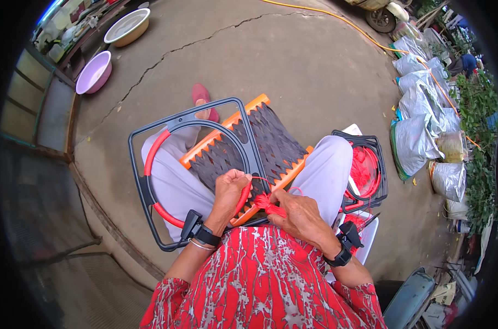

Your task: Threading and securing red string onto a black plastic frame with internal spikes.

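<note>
A black square plastic frame (pixel 189 108) with a round inner ring leans across my lap. Parts of its ring are wrapped in red cord (pixel 157 147); others are bare black. My left hand (pixel 231 192) is closed on the ring's near right side, its fingers pinched over the red-wrapped section. A bundle of red cord (pixel 269 205) is in my closed right hand (pixel 301 216), just right of the ring. A thin red strand loops between the two hands. Behind the frame, an orange rack (pixel 254 102) strung with dark crisscross bands (pixel 276 140) lies between my legs.
Stacked black frames (pixel 381 159) with red cord sit by my right knee, above a white tray (pixel 372 236). Silvery sacks (pixel 416 143) line the right side. A purple basin (pixel 95 73) and a cream basin (pixel 127 27) stand far left. An orange hose (pixel 336 15) crosses the concrete.
</note>
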`<action>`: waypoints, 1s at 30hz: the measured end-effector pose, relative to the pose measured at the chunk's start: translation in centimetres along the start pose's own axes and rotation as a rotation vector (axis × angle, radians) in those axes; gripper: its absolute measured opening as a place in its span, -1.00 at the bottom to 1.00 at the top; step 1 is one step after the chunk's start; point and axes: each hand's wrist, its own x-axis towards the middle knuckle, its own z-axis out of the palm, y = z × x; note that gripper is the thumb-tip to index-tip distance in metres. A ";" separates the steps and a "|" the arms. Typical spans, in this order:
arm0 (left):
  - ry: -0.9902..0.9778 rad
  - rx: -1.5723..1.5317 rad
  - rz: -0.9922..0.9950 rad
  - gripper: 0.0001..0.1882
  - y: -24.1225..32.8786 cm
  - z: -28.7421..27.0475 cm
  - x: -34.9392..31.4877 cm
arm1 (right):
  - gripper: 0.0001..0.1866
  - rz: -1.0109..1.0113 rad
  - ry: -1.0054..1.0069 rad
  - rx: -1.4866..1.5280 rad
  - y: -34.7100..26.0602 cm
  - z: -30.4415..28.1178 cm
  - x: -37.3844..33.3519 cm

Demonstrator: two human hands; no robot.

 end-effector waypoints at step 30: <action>0.112 0.444 0.204 -0.90 -4.0 -0.5 -0.7 | -0.79 -0.084 0.219 -0.129 -0.2 1.4 6.6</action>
